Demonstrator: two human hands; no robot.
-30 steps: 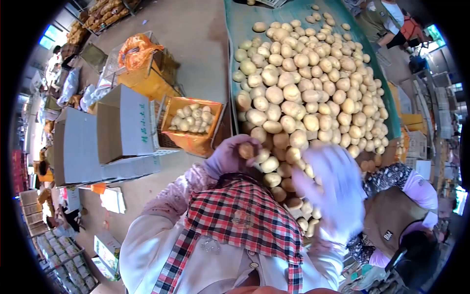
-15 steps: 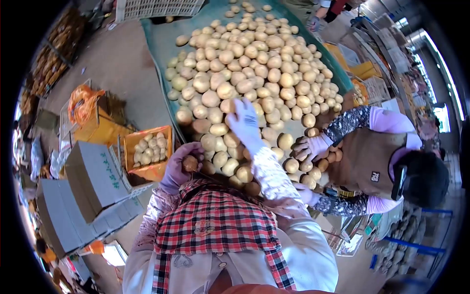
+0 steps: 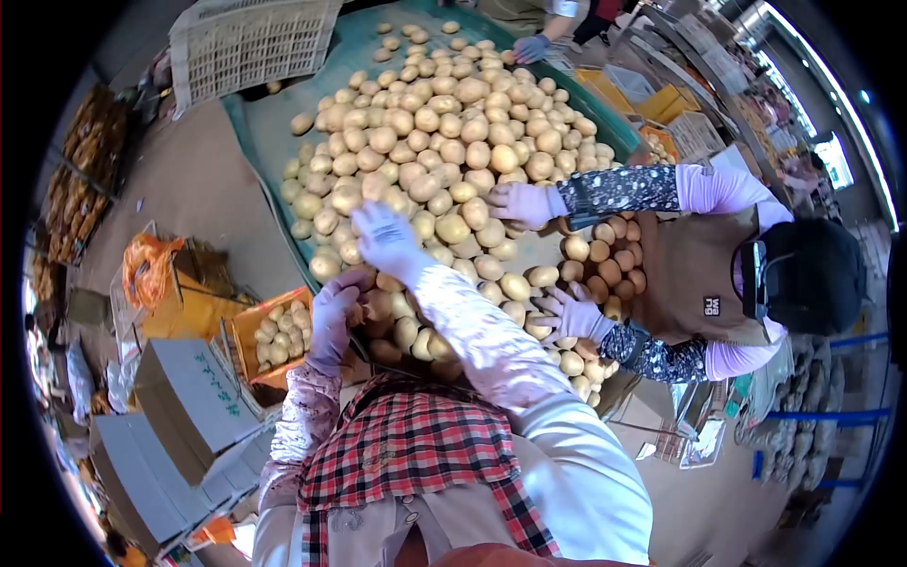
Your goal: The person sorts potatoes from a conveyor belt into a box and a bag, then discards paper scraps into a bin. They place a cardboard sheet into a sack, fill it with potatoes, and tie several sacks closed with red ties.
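Observation:
A broad pile of pale potatoes (image 3: 430, 170) lies on a green-covered table (image 3: 269, 142). My left hand (image 3: 333, 317), in a light purple glove, is closed round a darker brown potato (image 3: 355, 313) at the near left edge; the fingers hide much of it. Over the pile's left side, my right hand (image 3: 389, 242), gloved the same way, rests on potatoes with its fingers stretched out. Its palm side is hidden.
A co-worker (image 3: 709, 274) at the right has both gloved hands among the potatoes. Another gloved hand (image 3: 532, 48) rests at the table's far edge. An orange crate (image 3: 248, 331) of potatoes, cardboard boxes (image 3: 189, 397) and a white plastic crate (image 3: 250, 52) stand left.
The view has shifted, and the potatoes sit lower left in it. My right hand still lies on the pile and my left still holds the brown potato. The co-worker's upper hand has reached into the pile.

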